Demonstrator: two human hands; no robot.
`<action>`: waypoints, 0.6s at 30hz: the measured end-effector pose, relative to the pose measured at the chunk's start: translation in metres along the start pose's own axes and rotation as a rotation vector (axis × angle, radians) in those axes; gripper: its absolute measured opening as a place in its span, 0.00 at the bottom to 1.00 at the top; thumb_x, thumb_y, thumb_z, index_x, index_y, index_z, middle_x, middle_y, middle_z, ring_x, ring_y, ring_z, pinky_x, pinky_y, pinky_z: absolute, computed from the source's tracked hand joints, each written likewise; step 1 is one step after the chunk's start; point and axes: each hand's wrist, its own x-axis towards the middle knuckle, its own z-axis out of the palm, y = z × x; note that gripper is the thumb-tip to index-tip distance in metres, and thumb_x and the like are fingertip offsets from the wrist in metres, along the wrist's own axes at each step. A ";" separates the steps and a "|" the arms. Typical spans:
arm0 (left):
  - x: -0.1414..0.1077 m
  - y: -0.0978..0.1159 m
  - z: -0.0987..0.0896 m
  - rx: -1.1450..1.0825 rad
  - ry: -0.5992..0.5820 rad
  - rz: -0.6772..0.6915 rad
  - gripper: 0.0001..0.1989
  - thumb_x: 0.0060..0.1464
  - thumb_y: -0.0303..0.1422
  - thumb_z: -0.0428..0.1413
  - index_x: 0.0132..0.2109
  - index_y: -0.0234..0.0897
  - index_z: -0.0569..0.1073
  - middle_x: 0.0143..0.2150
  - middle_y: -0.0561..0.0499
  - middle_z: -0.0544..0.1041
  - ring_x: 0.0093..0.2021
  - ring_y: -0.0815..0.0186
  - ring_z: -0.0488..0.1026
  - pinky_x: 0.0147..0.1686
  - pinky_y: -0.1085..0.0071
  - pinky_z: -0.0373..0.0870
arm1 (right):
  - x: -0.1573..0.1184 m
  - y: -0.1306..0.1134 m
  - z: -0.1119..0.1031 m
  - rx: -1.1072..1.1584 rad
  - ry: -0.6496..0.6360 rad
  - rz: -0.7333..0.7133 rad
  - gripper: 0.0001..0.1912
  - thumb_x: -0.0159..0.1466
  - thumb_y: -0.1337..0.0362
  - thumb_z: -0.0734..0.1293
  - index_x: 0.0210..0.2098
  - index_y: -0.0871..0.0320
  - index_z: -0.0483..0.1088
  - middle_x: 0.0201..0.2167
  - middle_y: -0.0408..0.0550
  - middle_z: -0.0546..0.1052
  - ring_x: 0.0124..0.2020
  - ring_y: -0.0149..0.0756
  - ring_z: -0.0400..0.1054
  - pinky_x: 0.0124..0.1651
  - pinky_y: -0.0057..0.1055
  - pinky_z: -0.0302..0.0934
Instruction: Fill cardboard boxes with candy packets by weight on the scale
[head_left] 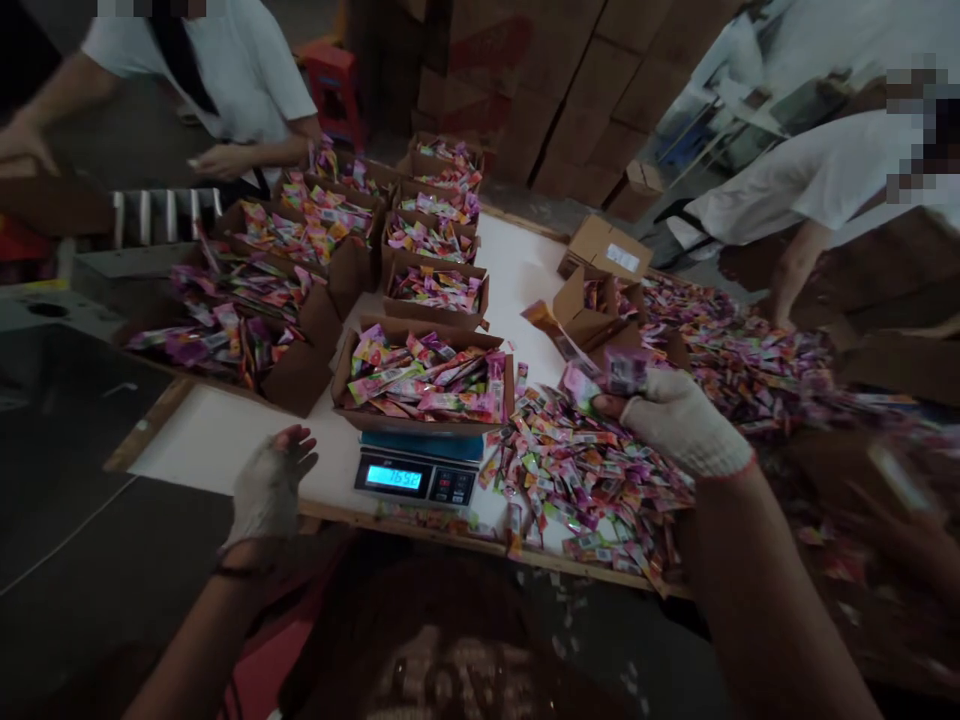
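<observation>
My right hand (675,415), in a white fingerless glove, is closed round a few wrapped candy sticks (577,375) above a loose heap of the same sticks (585,480). My left hand (268,485), gloved alike, is held empty near the table's front edge, its fingers loosely apart. Between my hands a cardboard box (420,425) full of candy sticks stands on a digital scale (412,470). The lit blue display seems to read 1692, though the digits are slightly blurred.
Several filled boxes (435,310) stand in rows behind and left of the scale. A smaller open box (585,310) is at the right, beside a larger heap of sticks (750,350). One person (225,80) is at the back left, another (832,170) leans in at the right.
</observation>
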 end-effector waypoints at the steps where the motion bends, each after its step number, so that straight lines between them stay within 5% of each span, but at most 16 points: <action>1: 0.000 0.003 0.005 0.005 -0.004 0.000 0.06 0.54 0.33 0.60 0.40 0.39 0.77 0.43 0.49 0.81 0.43 0.63 0.79 0.45 0.66 0.77 | -0.001 -0.001 0.002 -0.012 -0.005 0.013 0.19 0.59 0.46 0.79 0.25 0.51 0.73 0.25 0.46 0.72 0.32 0.44 0.69 0.38 0.41 0.70; 4: 0.001 0.007 0.019 0.015 -0.021 0.012 0.07 0.53 0.33 0.59 0.40 0.39 0.76 0.43 0.49 0.79 0.43 0.64 0.78 0.43 0.67 0.75 | 0.010 -0.008 0.024 -0.046 -0.060 -0.008 0.14 0.62 0.50 0.74 0.32 0.54 0.77 0.27 0.44 0.74 0.30 0.37 0.65 0.34 0.34 0.63; 10: -0.001 0.003 0.025 0.035 -0.055 0.019 0.11 0.49 0.36 0.60 0.40 0.39 0.76 0.45 0.49 0.79 0.44 0.61 0.77 0.45 0.65 0.75 | 0.046 -0.041 0.072 -0.157 -0.173 -0.165 0.02 0.64 0.64 0.72 0.36 0.54 0.75 0.32 0.40 0.79 0.37 0.35 0.70 0.42 0.29 0.63; 18: -0.006 -0.008 0.008 0.039 -0.021 -0.044 0.09 0.48 0.36 0.60 0.39 0.40 0.76 0.44 0.46 0.80 0.44 0.60 0.78 0.45 0.64 0.77 | 0.060 -0.066 0.080 -0.253 -0.089 -0.305 0.10 0.67 0.70 0.65 0.40 0.53 0.79 0.38 0.46 0.82 0.45 0.41 0.76 0.54 0.34 0.68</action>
